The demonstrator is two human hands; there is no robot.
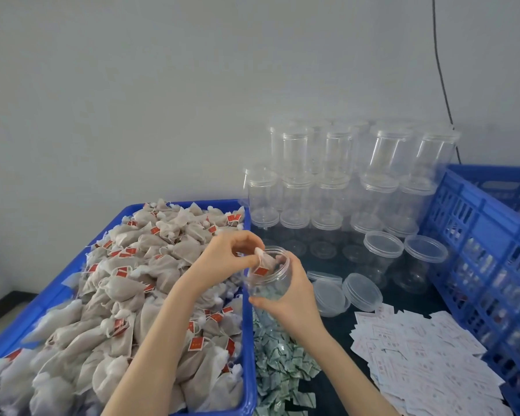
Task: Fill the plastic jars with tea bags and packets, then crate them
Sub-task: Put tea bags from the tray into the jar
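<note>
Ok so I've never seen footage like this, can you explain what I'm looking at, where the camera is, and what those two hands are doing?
There is no machine here: these are a person's two bare hands, filmed by one wide-angle camera worn on the head and looking down at the work.

The right hand holds an open clear plastic jar tilted toward the person. The left hand pinches a tea bag with a red tag at the jar's mouth.

At left, a blue tray is heaped with more tea bags. Beside it lie small green packets, then white paper slips. Loose lids lie nearby, stacked empty jars stand at the back, and a blue crate stands at right.
</note>
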